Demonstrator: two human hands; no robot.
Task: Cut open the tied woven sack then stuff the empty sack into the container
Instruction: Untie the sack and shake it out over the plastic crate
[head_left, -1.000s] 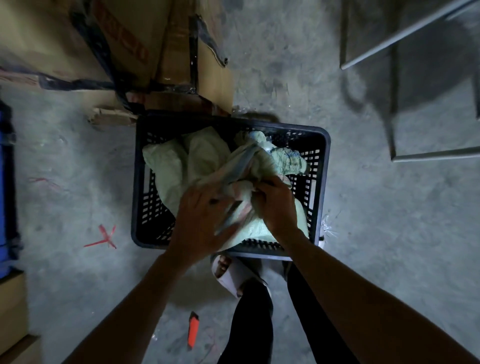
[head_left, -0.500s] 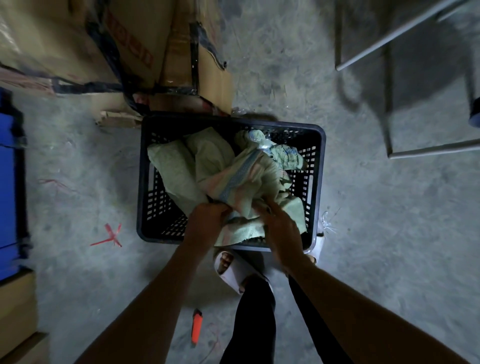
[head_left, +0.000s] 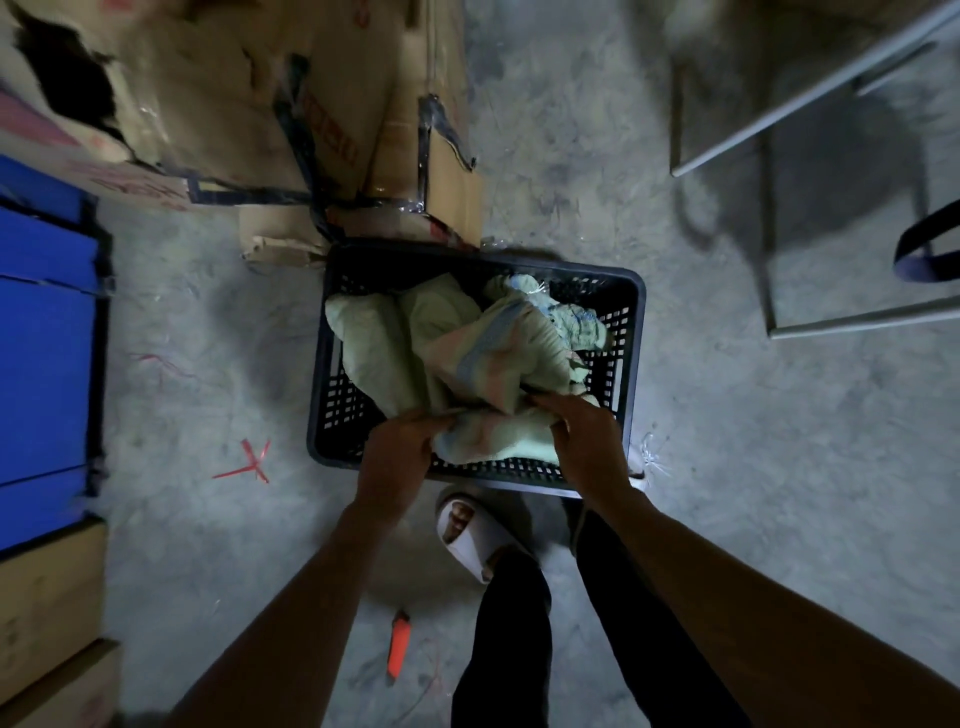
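Observation:
A pale green woven sack (head_left: 457, 358) lies crumpled inside a black slotted plastic crate (head_left: 631, 332) on the concrete floor. It fills most of the crate and bulges above the rim. My left hand (head_left: 400, 457) grips the sack's near edge at the crate's front wall. My right hand (head_left: 584, 436) holds a fold of the sack just to the right of it. An orange utility knife (head_left: 399, 644) lies on the floor between my arms, near my legs.
Stacked cardboard boxes (head_left: 291, 114) stand right behind the crate. A blue panel (head_left: 47, 332) and more cartons (head_left: 49, 603) line the left side. A metal frame (head_left: 810, 218) stands at the right. Red string scraps (head_left: 249, 465) lie left of the crate. My sandalled foot (head_left: 467, 535) is just in front of the crate.
Both hands have slid back from the middle of the sack to its near edge at the crate's front wall, and the sack lies lower in the crate.

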